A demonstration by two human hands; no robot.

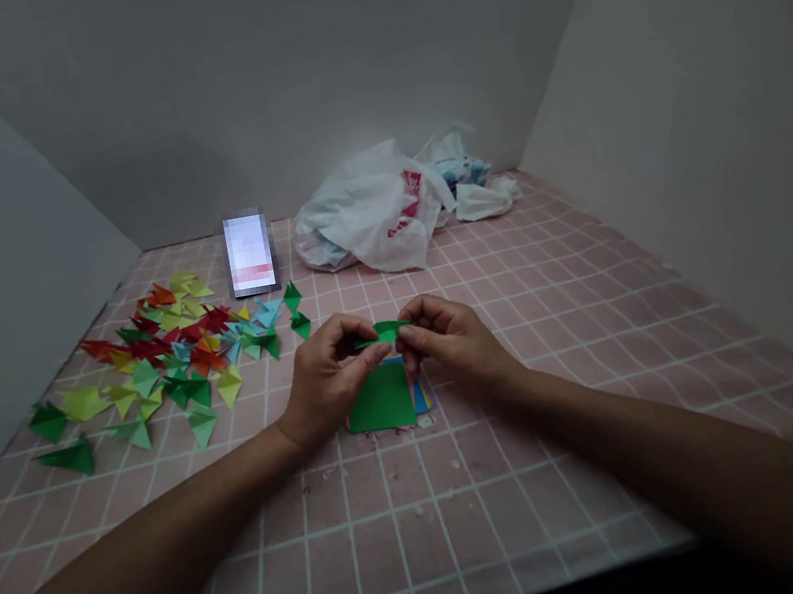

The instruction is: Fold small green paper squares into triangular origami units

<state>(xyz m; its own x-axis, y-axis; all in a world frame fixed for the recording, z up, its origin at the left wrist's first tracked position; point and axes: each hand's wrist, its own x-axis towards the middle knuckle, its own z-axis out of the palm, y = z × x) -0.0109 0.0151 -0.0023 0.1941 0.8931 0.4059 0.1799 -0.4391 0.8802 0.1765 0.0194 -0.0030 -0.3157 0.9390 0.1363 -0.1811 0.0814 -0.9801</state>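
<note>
A small folded piece of green paper [388, 332] is held up between my two hands, above a stack of paper. My left hand [329, 374] pinches its left side between thumb and fingers. On the other side my right hand [453, 338] grips the right end, thumb in front. Beneath them lies the stack of square origami paper [379, 399], a green sheet on top, with blue, yellow and pink edges poking out at the right. The fingers partly cover the folded piece, so its full shape is hidden.
Many folded paper cranes [177, 349] in red, orange, yellow, green and blue spread over the left of the pink checked cloth [380, 563]. Behind them a lit phone [249, 253] stands upright. White plastic bags [374, 209] lie at the back, near the wall.
</note>
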